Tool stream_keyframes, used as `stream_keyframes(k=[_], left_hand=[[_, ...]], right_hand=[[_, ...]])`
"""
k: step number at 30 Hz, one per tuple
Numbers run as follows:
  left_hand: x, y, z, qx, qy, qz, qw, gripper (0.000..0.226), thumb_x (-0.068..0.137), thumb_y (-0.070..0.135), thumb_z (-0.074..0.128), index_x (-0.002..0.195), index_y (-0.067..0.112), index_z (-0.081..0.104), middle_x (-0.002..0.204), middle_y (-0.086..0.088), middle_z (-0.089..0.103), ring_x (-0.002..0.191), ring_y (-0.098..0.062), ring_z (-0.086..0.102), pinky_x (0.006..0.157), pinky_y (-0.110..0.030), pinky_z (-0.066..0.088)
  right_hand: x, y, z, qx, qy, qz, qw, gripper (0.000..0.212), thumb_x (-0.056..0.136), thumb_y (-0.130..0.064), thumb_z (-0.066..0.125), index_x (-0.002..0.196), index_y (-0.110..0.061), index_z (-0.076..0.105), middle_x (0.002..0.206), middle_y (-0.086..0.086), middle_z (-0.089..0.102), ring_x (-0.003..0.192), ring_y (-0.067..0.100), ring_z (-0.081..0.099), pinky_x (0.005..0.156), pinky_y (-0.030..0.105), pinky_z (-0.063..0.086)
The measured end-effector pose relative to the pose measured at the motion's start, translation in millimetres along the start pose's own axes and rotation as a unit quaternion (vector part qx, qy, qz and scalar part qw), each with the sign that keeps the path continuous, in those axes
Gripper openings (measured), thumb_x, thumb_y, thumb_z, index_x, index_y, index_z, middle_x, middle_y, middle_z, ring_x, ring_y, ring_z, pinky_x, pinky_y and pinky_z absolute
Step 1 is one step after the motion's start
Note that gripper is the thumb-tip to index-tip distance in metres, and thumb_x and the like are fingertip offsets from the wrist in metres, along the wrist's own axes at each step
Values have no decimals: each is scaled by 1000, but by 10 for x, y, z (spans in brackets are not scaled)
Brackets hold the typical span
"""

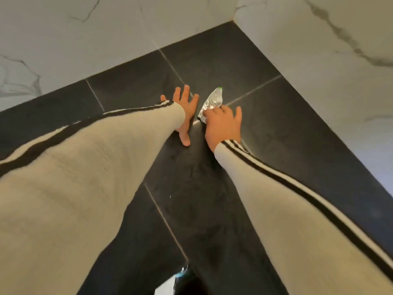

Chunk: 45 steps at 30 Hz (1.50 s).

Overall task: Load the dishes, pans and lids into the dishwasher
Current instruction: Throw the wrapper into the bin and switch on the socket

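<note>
Sleeves (74,188) reach toward the far corner of the dark tiled surface (276,133), left hand (185,109) spread flat and holding nothing, right hand (223,126) fingers (214,110) curled on the near end of a foil packet (212,100); secure the pinch before lifting, as no dish, pan, lid or dishwasher is in view

beige sleeves (85,177) with black-white stripes.

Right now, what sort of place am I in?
Probably a tiled corner of a kitchen or bathroom; I can't tell which. The dark tiles with grout lines meet two white marble-look walls, and the right hand holds a foil packet.
</note>
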<state>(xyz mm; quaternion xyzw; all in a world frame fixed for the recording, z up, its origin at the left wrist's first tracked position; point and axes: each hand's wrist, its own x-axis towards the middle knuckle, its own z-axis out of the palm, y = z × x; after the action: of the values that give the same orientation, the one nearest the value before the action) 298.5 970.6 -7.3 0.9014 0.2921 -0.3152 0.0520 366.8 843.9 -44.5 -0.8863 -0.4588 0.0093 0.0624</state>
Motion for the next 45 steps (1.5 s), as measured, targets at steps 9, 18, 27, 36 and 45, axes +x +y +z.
stream_keyframes(k=[9, 18, 27, 36, 45], left_hand=[[-1405, 185, 1238, -104, 185, 22, 977, 31, 96, 29, 49, 124, 15, 55, 133, -6, 47, 122, -29, 47, 92, -46, 45], [-2950, 560, 2750, -85, 255, 13, 963, 55, 101, 42, 34, 150, 16, 31, 160, -7, 24, 146, -28, 22, 116, -49, 24], [-4031, 836, 3866, -96, 226, 148, 958, 68, 100, 31, 48, 156, 8, 16, 163, -11, 15, 150, -28, 16, 122, -40, 14], [-4608, 888, 4644, -131, 74, 44, 988, 27, 104, 31, 40, 121, 16, 54, 123, -7, 57, 112, -26, 54, 90, -37, 45], [-4064, 1085, 5489, -142, 17, 12, 990, 52, 100, 47, 41, 140, 14, 40, 144, -9, 40, 127, -29, 42, 106, -42, 38]], right_hand=[[-1955, -322, -151, 124, 35, 32, 991, 24, 89, -13, 61, 108, -25, 69, 106, -4, 68, 105, 23, 55, 99, 40, 34], [-3576, -699, -79, 233, 68, -36, 969, 23, 86, -6, 63, 104, -19, 70, 100, -4, 67, 103, 21, 55, 86, 37, 48], [-5288, -953, -6, 261, -5, 78, 962, 20, 99, -19, 54, 114, -15, 65, 113, 0, 62, 111, 15, 49, 92, 21, 40], [-6094, -767, 398, 242, -91, 124, 958, 15, 94, -17, 60, 107, -21, 66, 112, -2, 62, 113, 15, 47, 92, 31, 45], [-6054, -537, 1408, 204, -164, 110, 959, 22, 92, -9, 56, 105, -23, 68, 108, 2, 63, 107, 22, 51, 90, 34, 47]])
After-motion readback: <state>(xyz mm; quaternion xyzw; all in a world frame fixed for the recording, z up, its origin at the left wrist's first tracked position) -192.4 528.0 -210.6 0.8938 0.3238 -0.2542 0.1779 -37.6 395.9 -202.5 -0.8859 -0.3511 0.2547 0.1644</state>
